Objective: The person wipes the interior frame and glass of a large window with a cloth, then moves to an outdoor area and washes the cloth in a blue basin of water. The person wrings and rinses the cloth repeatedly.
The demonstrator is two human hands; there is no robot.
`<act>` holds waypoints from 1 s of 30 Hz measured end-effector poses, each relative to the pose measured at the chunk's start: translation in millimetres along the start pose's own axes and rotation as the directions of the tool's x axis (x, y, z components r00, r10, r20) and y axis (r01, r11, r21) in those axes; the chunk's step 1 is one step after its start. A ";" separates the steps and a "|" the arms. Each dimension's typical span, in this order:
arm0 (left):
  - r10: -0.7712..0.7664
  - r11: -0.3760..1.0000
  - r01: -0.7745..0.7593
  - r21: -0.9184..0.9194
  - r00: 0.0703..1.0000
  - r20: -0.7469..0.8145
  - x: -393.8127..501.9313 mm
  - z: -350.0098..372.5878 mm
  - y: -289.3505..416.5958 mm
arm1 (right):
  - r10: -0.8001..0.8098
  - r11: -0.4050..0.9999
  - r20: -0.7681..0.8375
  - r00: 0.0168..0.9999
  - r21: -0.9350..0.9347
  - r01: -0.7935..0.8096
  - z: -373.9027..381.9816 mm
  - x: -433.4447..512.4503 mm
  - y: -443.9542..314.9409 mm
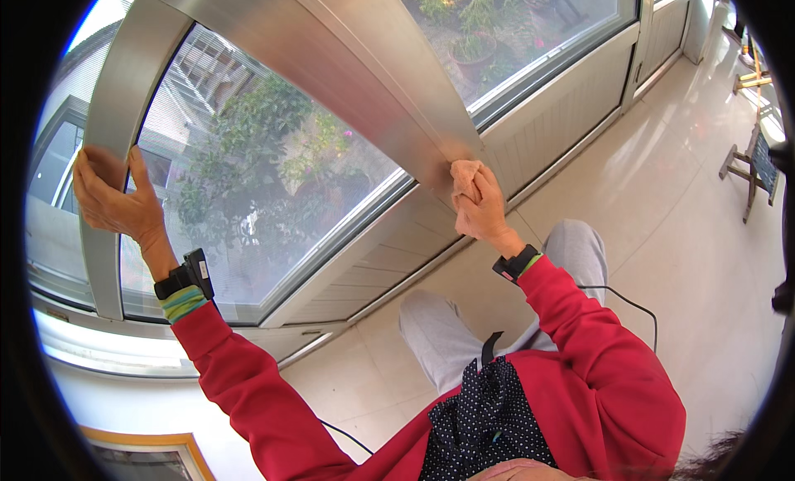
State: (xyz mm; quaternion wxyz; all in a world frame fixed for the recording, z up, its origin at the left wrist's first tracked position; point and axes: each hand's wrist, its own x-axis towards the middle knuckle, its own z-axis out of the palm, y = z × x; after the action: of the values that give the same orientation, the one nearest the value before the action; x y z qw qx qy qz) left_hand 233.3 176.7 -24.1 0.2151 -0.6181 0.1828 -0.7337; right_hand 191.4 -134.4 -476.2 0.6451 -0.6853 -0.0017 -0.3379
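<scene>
At the left, my left hand grips around a narrow metal window post, with the thumb on its right edge and the fingers on its left. My right hand holds a crumpled pink cloth against the lower end of a wide metal door-frame post. Between the two hands is a glass pane in a metal frame, with plants showing through it. Both wrists carry black strapped devices.
A ribbed lower panel runs below the glass, above the tiled floor. A folding stool stands at the far right, with part of a person beyond it. Thin black cables hang by both arms. A wooden-framed item is at lower left.
</scene>
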 end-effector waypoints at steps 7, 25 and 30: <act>0.082 0.996 -0.081 0.022 0.996 -0.026 -1.0 6.9 -11.7 | -0.030 0.998 0.009 0.999 -0.051 0.031 0.9 4.4 -13.4; 0.027 0.996 -0.027 -0.079 1.000 -0.004 -1.6 8.6 -12.7 | -0.230 0.972 -0.009 0.973 0.037 0.230 3.1 60.3 -84.1; 0.050 0.999 -0.050 0.003 0.999 -0.018 -3.1 7.6 -10.8 | -0.411 0.912 -0.051 0.910 -0.013 0.411 9.1 99.4 -120.5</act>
State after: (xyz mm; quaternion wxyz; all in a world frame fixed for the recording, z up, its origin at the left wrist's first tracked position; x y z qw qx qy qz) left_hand 240.3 187.4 -19.7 0.2324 -0.6062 0.1995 -0.7340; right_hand 219.5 -149.3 -323.0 0.5588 -0.6611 -0.1286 -0.4838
